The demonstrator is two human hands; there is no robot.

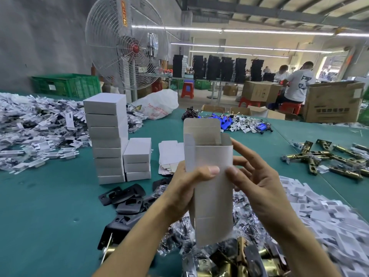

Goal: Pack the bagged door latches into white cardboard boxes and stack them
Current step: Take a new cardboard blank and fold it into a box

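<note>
the left hand point(186, 183) and right hand point(257, 176) both hold one open white box point(210, 188) up over the green table point(50, 206). two stacks of closed boxes point(108, 136) stand to the far left, and bagged latches point(245, 222) lie under the hands.

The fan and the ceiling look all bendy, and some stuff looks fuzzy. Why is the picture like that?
In the head view, the wide lens bows the fan and the ceiling light strips near the edges; the paper pile at the right is smeared; the box held by the left hand and right hand looks sharper, under even light without glare.
</note>
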